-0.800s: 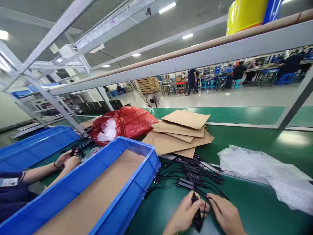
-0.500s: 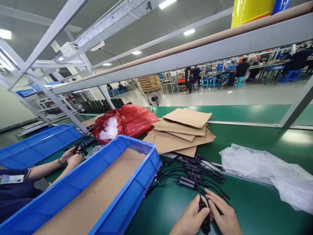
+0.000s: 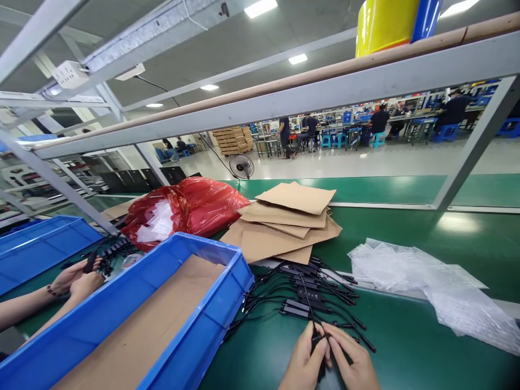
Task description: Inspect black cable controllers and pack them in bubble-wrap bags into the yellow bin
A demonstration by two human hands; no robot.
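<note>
At the bottom edge, my left hand (image 3: 303,362) and my right hand (image 3: 351,362) are pressed together around a small black cable piece (image 3: 316,340); both sets of fingers are closed on it. A thin black wire runs up from it to a pile of black cable assemblies (image 3: 309,292) lying on the green table just beyond my hands.
A blue bin (image 3: 227,303) lined with cardboard sits to my left. Behind the pile are cardboard sheets (image 3: 284,222), a red plastic bag (image 3: 190,208) and clear bubble wrap (image 3: 426,281) on the right. A co-worker's hands (image 3: 77,279) handle black cables at far left, near another blue bin (image 3: 36,249).
The view has swung slightly right and my hands now sit lower and more to the left in the picture, still closed on the black piece. The co-worker's hands have shifted left.
</note>
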